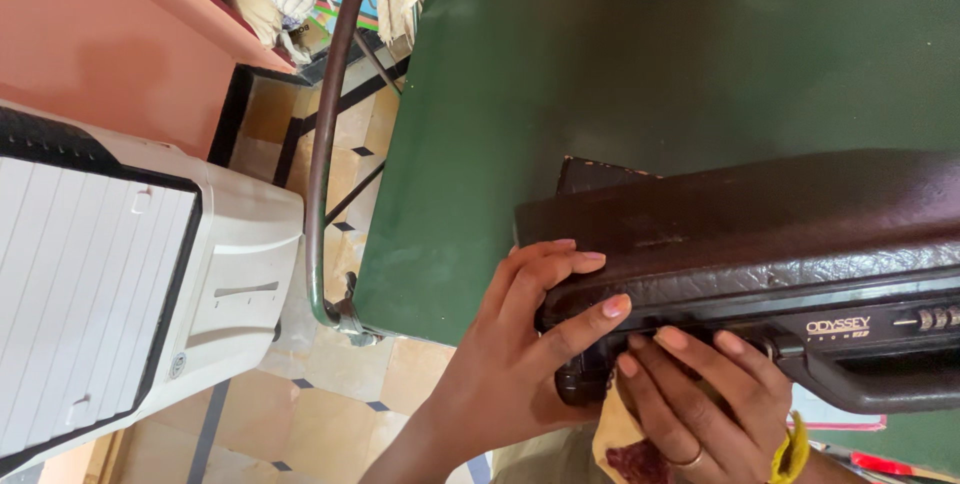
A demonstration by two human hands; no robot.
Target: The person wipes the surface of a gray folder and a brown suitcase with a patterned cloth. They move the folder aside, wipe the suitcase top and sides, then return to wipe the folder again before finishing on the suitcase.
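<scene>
Head view: lying on a green table [620, 74], a dark brown briefcase [760, 234], running off the right edge so its far end is cut away. Gripping its near left corner, the left hand [520, 344], fingers spread narrow over the top edge, thumb underneath and hidden. Pressing against the front face just beside it, the right hand [700, 399], fingers bunched on a yellowish cloth [625, 439], mostly covered by the palm. Standing well apart at left, a white cooler [130, 274], partly cropped.
</scene>
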